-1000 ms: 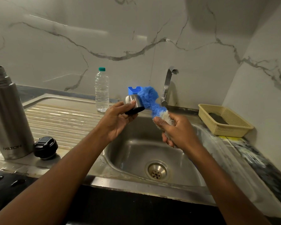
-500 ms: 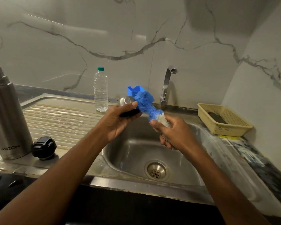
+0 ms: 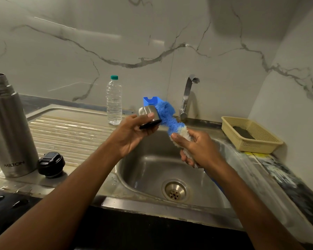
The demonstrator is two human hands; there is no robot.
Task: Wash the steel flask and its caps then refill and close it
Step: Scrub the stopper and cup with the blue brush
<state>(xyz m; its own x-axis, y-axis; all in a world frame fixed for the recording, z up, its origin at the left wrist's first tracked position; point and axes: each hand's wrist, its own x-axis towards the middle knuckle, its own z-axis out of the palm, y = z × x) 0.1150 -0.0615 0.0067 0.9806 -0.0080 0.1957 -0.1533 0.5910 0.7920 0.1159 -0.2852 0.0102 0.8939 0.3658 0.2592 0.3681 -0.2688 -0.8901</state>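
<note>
Now over the sink [image 3: 152,170]: left hand [image 3: 134,134] pinches the steel cap [image 3: 148,115]; right hand [image 3: 197,147] grips the brush [image 3: 167,116], whose blue head meets the cap's rim, possibly entering. Left of the sink: black stopper [image 3: 51,165], open flask [image 3: 9,130]. Behind: water bottle [image 3: 114,101], tap [image 3: 187,96]. Right: basket [image 3: 249,136]. Cap tilted slightly more than 0.5 s earlier.

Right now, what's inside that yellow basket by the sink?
A dark, flat pad lies in the basket, probably a scrubber. The near wall hides part of the floor, so anything else there is unseen.
</note>
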